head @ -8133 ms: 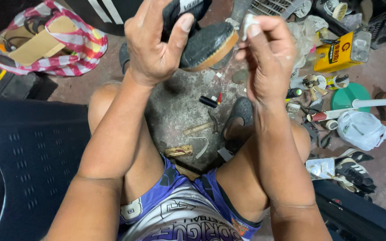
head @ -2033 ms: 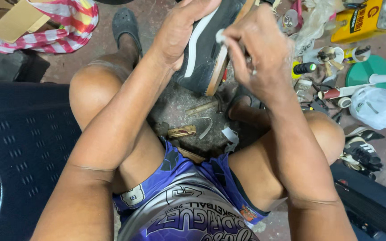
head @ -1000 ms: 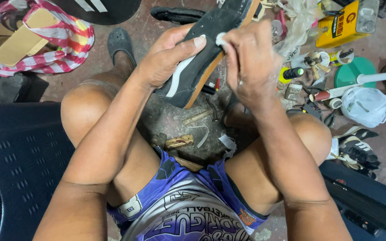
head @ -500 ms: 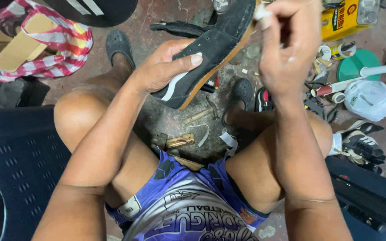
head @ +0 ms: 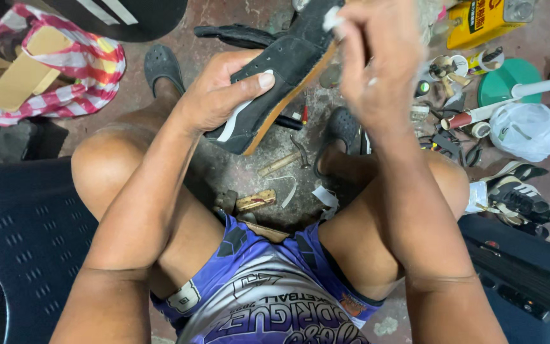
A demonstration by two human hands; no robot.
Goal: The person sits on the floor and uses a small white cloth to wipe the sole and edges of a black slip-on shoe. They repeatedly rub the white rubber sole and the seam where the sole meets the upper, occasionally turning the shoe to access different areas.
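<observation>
A black shoe (head: pixel 275 83) is gripped by the left hand (head: pixel 221 95), tan sole edge turned rightward. At its upper end a small white object (head: pixel 332 19) is pinched by the right hand (head: pixel 377 64). A hammer (head: pixel 284 162) is seen on the floor below both.

Even, soft light; right hand (head: pixel 383 60) motion-blurred.

Right hand (head: pixel 380 60) motion-blurred; white bit at fingers (head: pixel 333 18) unidentifiable; black shoe (head: pixel 275 83) toe cut by top edge.
</observation>
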